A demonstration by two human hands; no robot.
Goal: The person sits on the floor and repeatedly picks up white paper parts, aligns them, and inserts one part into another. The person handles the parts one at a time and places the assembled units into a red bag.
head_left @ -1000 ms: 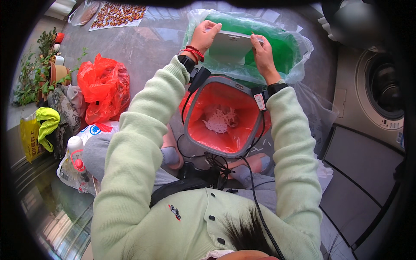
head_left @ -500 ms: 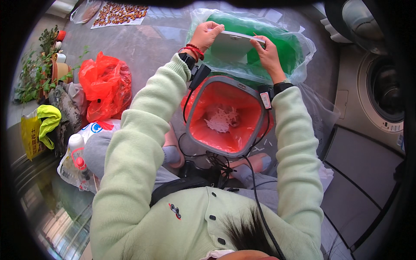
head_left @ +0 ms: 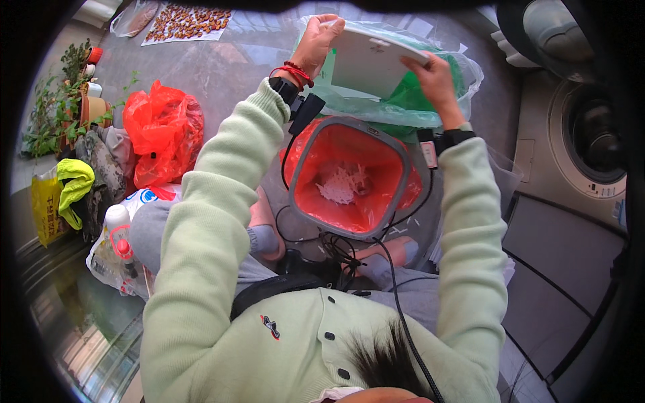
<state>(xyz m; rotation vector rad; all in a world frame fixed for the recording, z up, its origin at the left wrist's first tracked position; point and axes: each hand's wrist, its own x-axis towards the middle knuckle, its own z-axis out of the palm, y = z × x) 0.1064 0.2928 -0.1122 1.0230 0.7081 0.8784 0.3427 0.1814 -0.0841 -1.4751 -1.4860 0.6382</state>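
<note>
— Report on the hands, please.

— Both are raised over the bin. The left hand (head_left: 317, 41) grips the left edge of a flat white board (head_left: 371, 62), fingers curled round its upper corner. The right hand (head_left: 437, 80) holds the right edge, fingers pressed together along the rim with the thumb beneath. The board is clear of the floor, tilted, its pale underside turned toward the person.

— And below it?

— A grey-rimmed bin (head_left: 322, 151) lined with a red bag, standing on the floor between the person's feet. A small heap of white shreds (head_left: 341, 187) lies at the bottom. The board sits just beyond the bin's far rim — above it, not touching.

— Behind the board?

— A clear plastic bag with green contents (head_left: 416, 101), on the floor, partly covered by the board.

— Wrists?

— Red string bracelet and a black strap on the left; a black strap on the right. Black cables (head_left: 396, 282) run from both down to the person's lap.

— Surroundings?

— A crumpled red plastic bag (head_left: 163, 134) on the floor to the left, potted plants (head_left: 64, 107) further left, a white bottle with a red cap (head_left: 119, 232) near the left knee. A front-loading washing machine (head_left: 591, 144) stands on the right — well apart from the bin.
</note>
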